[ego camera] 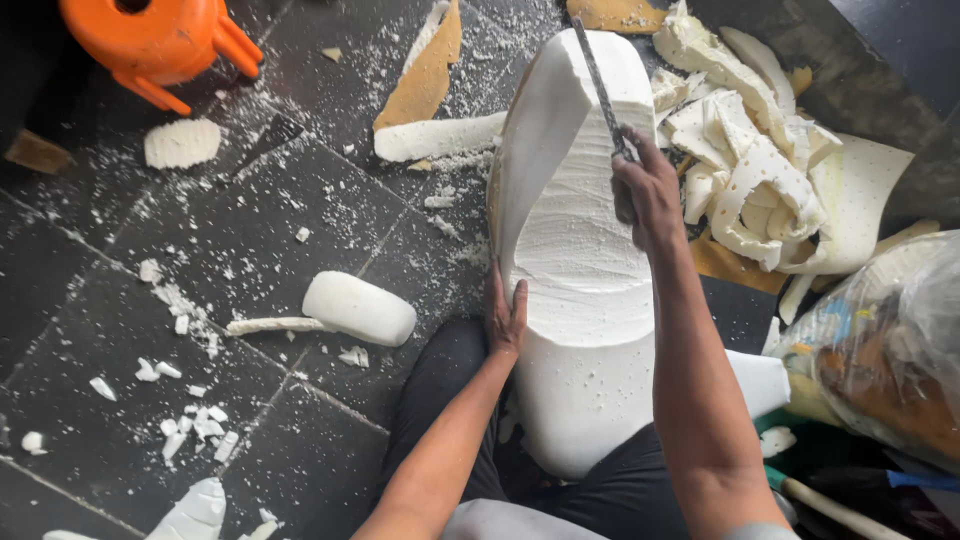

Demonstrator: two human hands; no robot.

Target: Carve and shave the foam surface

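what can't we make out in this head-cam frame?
- Saw blade handle: hidden inside the right hand.
- Foam block lower end: hidden behind the person's legs and arms.
- Left hand palm: pressed flat against the foam.
- Plastic bag contents: blurred by film, cut off by the right edge.
- Orange stool: cut off at top.

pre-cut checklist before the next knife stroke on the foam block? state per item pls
1. Right hand grips the knife handle: ok, fist closed round it.
2. Blade on the foam block: ok, it lies along the upper cut face.
3. Left hand steadies the block: ok, palm flat on its left side.
4. Left hand out of the blade's line: ok, it sits low and to the side, well apart from the blade.
5. Block seated firmly: cannot tell, its lower end rests against the person's lap, base hidden.
6. Floor free of trimmings: not ok, crumbs and a rounded offcut lie scattered.
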